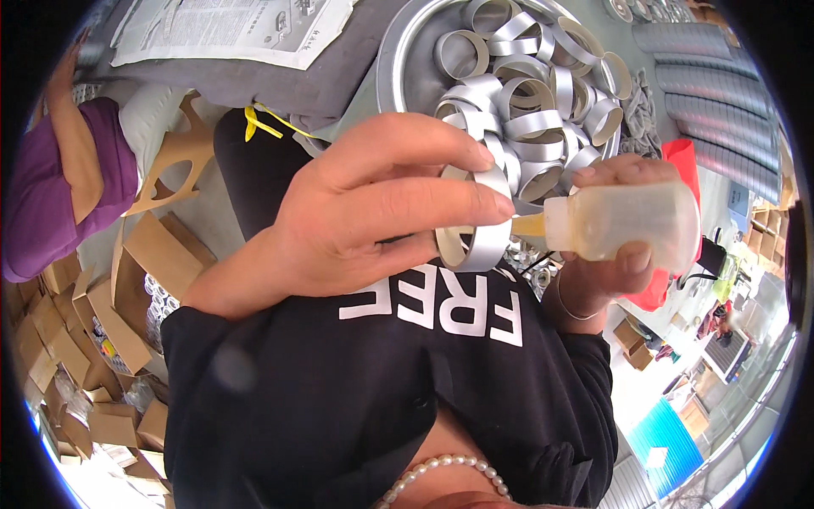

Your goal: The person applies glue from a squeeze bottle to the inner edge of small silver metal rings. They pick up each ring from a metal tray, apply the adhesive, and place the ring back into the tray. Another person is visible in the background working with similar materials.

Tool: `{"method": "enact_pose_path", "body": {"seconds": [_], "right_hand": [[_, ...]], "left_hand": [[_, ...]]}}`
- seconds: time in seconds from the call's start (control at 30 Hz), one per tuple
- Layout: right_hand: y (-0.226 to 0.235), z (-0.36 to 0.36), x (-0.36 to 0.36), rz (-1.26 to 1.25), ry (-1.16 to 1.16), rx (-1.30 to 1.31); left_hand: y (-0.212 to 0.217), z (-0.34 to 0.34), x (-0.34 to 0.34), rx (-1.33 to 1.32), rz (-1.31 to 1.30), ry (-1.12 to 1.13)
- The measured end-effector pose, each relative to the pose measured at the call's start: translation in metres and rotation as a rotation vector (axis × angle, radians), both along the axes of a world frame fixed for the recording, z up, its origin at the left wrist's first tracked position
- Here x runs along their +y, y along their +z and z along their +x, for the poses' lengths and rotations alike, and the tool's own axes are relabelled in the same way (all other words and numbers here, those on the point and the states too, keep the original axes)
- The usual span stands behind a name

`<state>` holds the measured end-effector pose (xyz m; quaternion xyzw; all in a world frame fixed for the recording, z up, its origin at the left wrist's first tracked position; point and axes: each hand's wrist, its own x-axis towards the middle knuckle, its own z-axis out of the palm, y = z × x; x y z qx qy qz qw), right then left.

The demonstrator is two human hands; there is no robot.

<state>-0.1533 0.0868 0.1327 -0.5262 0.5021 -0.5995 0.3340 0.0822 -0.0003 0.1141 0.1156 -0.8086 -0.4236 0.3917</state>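
1. Left hand (pixel 365 216): closed round a silver ring (pixel 475 229), thumb and fingers pinching its wall; ring held on edge with its pale inner face turned toward the bottle tip, probably to give the nozzle clear access.
2. Right hand (pixel 606 254): wrapped round a soft plastic bottle (pixel 623 222) of yellowish liquid, held sideways, thumb pressing the body; thin bangle on the wrist.
3. Nozzle (pixel 527 225): amber tip, meeting the ring's inner edge, just beside the left fingertips.
4. Round metal tray (pixel 394 59): above the hands, heaped with many more silver rings, within easy reach.
5. Printed paper sheet (pixel 229 30): upper left, lying flat on a grey surface.
6. Cardboard boxes (pixel 93 339): scattered open at lower left, some with small items inside.
7. Person in purple top (pixel 51 195): at left edge, apart from the work.
8. Stacked ribbed grey tubes (pixel 721 102): upper right.
9. Black sleeves and printed shirt: worn by the worker; bead necklace at bottom edge.
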Motion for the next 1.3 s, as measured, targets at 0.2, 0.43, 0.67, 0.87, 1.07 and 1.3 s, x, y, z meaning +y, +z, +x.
{"method": "enact_pose_path", "body": {"seconds": [0.2, 0.43, 0.67, 0.87, 1.07, 1.3], "right_hand": [[-0.005, 0.002, -0.007, 0.305, 0.026, -0.493], [-0.03, -0.018, -0.015, 0.208, -0.009, -1.199], [-0.03, -0.04, -0.006, 0.008, -0.033, -1.135], [-0.031, -0.038, -0.002, -0.006, -0.093, -1.103], [-0.026, -0.036, -0.002, -0.056, -0.116, -1.049], [-0.025, -0.021, -0.001, -0.266, -0.285, -0.534]], "left_hand": [[-0.002, -0.003, -0.002, 0.047, -0.07, -0.041], [-0.007, 0.009, -0.036, -0.335, -0.063, 0.434], [-0.085, 0.051, -0.137, -0.584, -0.549, 1.048], [-0.02, -0.037, -0.035, -0.657, -0.21, 0.305], [-0.037, -0.041, -0.026, -0.606, -0.148, 0.246], [-0.019, -0.023, -0.028, -0.13, 0.793, -0.042]]}}
